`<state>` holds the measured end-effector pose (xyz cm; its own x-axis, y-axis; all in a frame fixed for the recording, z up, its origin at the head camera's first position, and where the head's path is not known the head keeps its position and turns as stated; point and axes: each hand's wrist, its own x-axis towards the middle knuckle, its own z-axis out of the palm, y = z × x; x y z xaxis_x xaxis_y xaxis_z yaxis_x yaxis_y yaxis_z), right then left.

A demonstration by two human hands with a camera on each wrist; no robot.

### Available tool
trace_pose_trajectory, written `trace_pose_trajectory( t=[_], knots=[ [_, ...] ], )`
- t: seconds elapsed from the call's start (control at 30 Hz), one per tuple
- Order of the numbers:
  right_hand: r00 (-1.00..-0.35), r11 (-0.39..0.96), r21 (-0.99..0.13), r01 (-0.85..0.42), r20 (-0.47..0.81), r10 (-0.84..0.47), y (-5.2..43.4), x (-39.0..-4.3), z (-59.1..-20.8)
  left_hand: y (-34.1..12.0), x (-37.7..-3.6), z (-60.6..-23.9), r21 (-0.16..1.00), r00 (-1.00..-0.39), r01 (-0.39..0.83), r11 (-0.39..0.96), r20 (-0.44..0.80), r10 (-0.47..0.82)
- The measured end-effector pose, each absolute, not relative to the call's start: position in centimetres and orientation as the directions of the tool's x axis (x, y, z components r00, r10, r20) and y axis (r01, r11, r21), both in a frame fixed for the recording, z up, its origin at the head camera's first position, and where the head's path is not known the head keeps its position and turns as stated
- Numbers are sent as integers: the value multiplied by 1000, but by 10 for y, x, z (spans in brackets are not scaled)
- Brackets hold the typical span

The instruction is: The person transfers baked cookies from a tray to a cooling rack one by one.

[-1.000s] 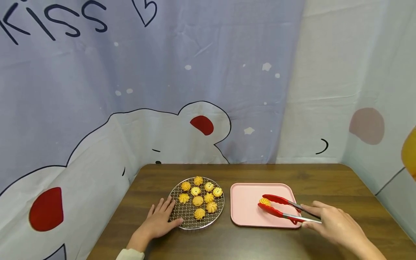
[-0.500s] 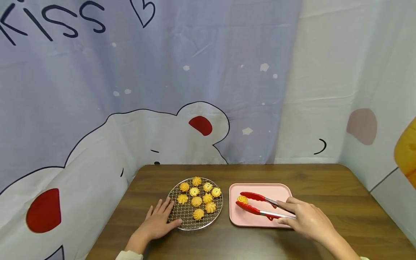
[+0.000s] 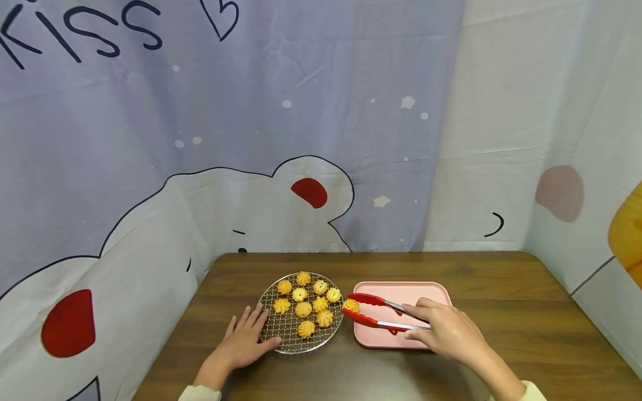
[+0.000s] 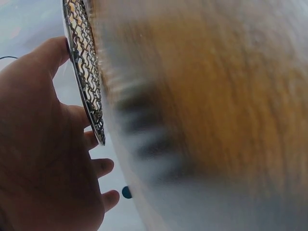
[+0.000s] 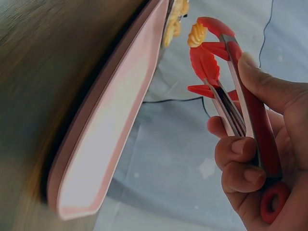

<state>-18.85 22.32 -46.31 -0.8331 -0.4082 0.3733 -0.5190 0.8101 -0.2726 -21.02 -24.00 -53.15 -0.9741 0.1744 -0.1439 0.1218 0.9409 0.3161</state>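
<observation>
The right hand (image 3: pixel 448 334) has its fingers (image 5: pixel 240 171) curled round the handles of red tongs (image 3: pixel 383 314), squeezing them narrow so the tips pinch a yellow swirl cookie (image 3: pixel 351 304). That cookie hangs just between the left rim of the pink tray (image 3: pixel 401 292) and the right edge of the round wire rack (image 3: pixel 288 334). The left hand (image 3: pixel 243 342) lies flat on the table (image 3: pixel 481 278), fingers (image 4: pixel 103 166) straight and spread, their tips touching the rack's near-left rim. Nine more cookies (image 3: pixel 306 303) sit on the rack. Rack and tray stand side by side on the dark wood-grain table. Behind and to both sides hangs a cloth backdrop (image 3: pixel 251 139), lilac and white, printed with a cartoon bear with red cheeks and dark lettering at the top left.
</observation>
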Motion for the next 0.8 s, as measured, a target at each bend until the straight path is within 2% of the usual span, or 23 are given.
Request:
trace_pose_trajectory(
  t=[0.33,0.8],
  knots=[
    [-774,742,-281,-609,416,-478,191,-196,-464,-238,-210,-531,313,-974,124,942,-141,176],
    [-787,743,-290,-603,366,-497,153,-204,-472,-236,-209,-529,330,-975,130,935,-127,180]
  ],
)
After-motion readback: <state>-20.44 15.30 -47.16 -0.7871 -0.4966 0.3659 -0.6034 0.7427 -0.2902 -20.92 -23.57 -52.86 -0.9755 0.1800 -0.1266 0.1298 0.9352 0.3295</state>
